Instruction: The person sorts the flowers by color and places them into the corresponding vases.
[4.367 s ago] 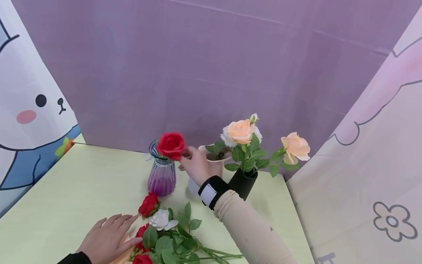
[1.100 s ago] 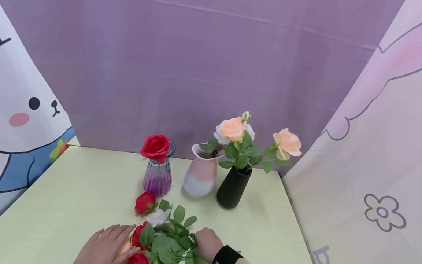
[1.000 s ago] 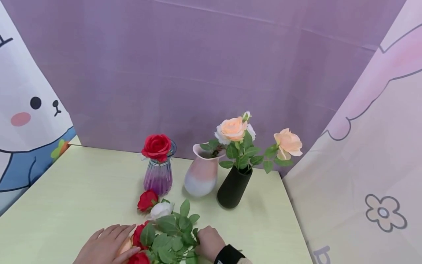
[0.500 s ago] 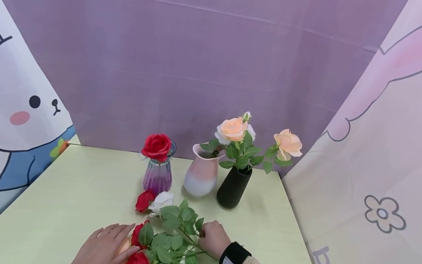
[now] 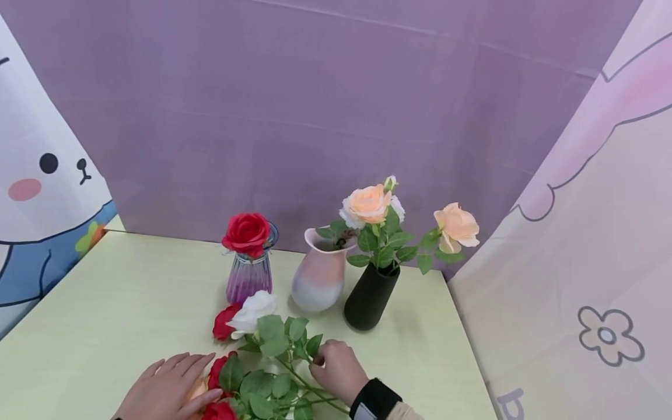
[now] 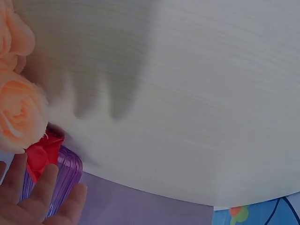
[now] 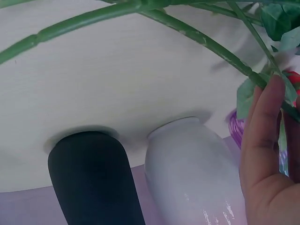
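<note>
Staged tabletop set, like a small studio or recording booth, not a lived-in room. Pale green table (image 5: 105, 303) boxed in by hung fabric: plain purple backdrop (image 5: 315, 105), cartoon bunny curtain (image 5: 37, 175) on the left, pink flower-print curtain (image 5: 588, 245) on the right. 3 vases in a row at the back: purple glass vase (image 5: 249, 281), pink-white ceramic vase (image 5: 318, 281), black vase (image 5: 370, 295), holding artificial roses.

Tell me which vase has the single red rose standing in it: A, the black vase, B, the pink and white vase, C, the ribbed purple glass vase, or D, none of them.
C: in the head view the red rose sits in the mouth of the ribbed purple glass vase, while the black vase holds peach roses.
</note>
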Tool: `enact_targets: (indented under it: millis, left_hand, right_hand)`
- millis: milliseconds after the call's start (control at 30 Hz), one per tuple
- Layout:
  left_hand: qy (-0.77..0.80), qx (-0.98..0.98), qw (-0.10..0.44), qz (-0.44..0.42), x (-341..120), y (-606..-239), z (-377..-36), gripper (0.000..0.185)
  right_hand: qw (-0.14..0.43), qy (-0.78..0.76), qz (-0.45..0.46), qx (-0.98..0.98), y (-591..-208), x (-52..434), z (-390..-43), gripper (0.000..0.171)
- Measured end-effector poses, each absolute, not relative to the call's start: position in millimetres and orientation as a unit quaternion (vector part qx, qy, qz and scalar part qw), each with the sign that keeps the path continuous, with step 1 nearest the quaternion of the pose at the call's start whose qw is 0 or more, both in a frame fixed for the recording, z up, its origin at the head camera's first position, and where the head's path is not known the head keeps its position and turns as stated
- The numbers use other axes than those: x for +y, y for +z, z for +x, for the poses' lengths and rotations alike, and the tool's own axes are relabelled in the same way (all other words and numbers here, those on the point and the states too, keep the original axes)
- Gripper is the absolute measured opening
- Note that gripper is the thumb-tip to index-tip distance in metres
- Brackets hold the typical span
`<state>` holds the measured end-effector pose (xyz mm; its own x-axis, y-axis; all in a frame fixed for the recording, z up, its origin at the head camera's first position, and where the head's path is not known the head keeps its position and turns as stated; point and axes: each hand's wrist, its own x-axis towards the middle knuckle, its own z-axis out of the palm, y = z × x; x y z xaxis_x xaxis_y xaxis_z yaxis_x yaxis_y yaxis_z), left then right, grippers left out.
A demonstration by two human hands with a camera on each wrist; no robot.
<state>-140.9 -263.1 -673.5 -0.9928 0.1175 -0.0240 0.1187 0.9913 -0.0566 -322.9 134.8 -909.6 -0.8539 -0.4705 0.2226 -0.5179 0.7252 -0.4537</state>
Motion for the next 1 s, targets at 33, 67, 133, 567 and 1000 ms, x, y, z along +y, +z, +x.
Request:
enact_targets:
  millis: [33, 67, 133, 567, 1000]
  left_hand:
    - [-0.031, 0.997, 0.006, 0.065, -273.2, -697.1, -147.0, 0.086]
    - [-0.033, 0.997, 0.002, 0.069, -278.4, -710.1, -150.1, 0.086]
    - [-0.029, 0.996, 0.026, 0.086, -284.9, -716.8, -152.2, 0.088]
    - [0.003, 0.994, 0.075, 0.081, -240.1, -598.6, -120.2, 0.090]
    - [-0.015, 0.995, 0.029, 0.097, -271.9, -678.4, -136.0, 0.086]
  right_hand:
    - [0.053, 0.257, 0.265, -0.928, -899.9, 133.7, -320.3, 0.016]
    - [0.059, 0.255, 0.265, -0.928, -890.3, 132.9, -317.8, 0.018]
    - [0.069, 0.254, 0.263, -0.928, -870.9, 131.3, -312.7, 0.019]
    - [0.110, 0.314, 0.266, -0.905, -826.9, 129.9, -317.5, 0.016]
    - [0.122, 0.389, 0.257, -0.876, -810.3, 138.9, -333.9, 0.014]
